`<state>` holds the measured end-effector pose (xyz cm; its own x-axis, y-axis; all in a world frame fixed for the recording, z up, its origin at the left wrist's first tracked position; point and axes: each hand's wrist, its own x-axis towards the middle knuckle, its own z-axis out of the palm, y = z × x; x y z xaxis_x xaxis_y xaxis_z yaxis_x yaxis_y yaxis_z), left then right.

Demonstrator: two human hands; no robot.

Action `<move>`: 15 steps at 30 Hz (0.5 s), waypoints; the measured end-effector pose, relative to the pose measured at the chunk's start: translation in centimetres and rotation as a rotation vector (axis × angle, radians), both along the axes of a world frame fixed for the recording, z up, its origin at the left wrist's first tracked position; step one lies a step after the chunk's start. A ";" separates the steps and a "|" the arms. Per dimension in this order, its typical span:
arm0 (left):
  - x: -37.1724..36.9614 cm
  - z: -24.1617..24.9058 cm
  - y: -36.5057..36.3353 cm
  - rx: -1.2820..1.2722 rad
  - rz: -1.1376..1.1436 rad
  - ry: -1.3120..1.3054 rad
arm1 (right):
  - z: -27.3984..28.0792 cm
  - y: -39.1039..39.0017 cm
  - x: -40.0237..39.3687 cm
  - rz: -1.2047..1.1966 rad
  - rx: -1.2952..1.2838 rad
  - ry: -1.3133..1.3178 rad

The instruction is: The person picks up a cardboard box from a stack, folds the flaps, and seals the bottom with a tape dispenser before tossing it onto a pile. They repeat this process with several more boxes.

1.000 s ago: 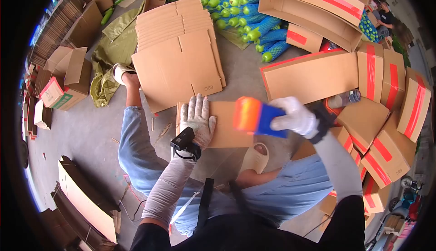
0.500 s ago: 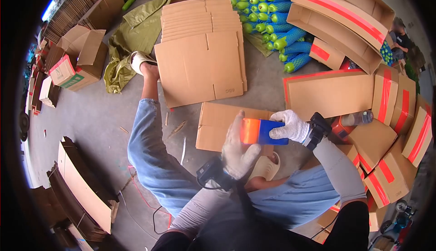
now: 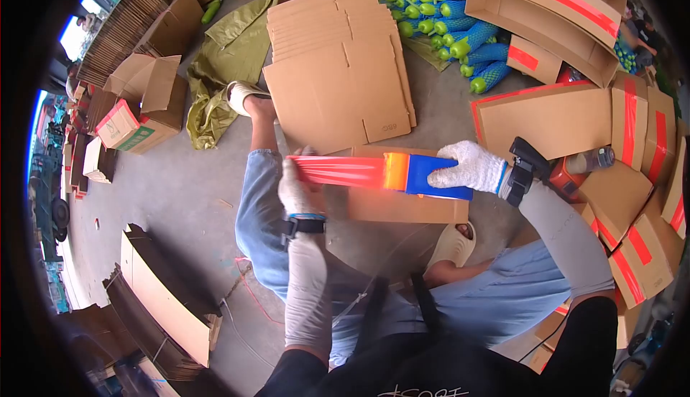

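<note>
In the head view my right hand (image 3: 471,167), in a whitish glove, is closed around a blue and orange tape dispenser (image 3: 431,176). A stretch of red tape (image 3: 341,171) runs taut from the dispenser's orange end toward the left. My gloved left hand (image 3: 295,187) is closed on the tape's free end, its fingers partly blurred. Below the dispenser lies a folded cardboard box (image 3: 406,209) on the floor, partly covered by the tool. Just beyond my hands rests a stack of flat cardboard boxes (image 3: 338,74).
Taped cardboard boxes (image 3: 640,253) pile up on the right, near a dark-lidded bottle (image 3: 593,158). Green produce in blue netting (image 3: 474,38) lies at the far side. An olive sheet (image 3: 215,84) and an open box (image 3: 144,113) are on the left. Flattened cardboard (image 3: 162,282) stands lower left.
My left hand has moved left, away from the dispenser, and red tape now stretches between them. The right hand still holds the dispenser. The whole view has shifted slightly.
</note>
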<state>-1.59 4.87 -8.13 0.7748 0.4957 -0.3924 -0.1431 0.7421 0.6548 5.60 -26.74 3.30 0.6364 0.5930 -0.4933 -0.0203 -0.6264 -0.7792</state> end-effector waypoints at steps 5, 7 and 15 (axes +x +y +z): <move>-0.4 -9.6 4.7 0.122 -0.084 0.290 | -1.1 2.8 0.6 0.041 -0.062 -0.152; -0.7 -14.1 2.3 0.176 -0.128 0.429 | -0.5 2.9 0.5 0.076 -0.046 -0.194; -0.8 -22.9 1.0 -0.034 -0.496 0.502 | -1.1 2.5 0.1 0.023 -0.019 -0.223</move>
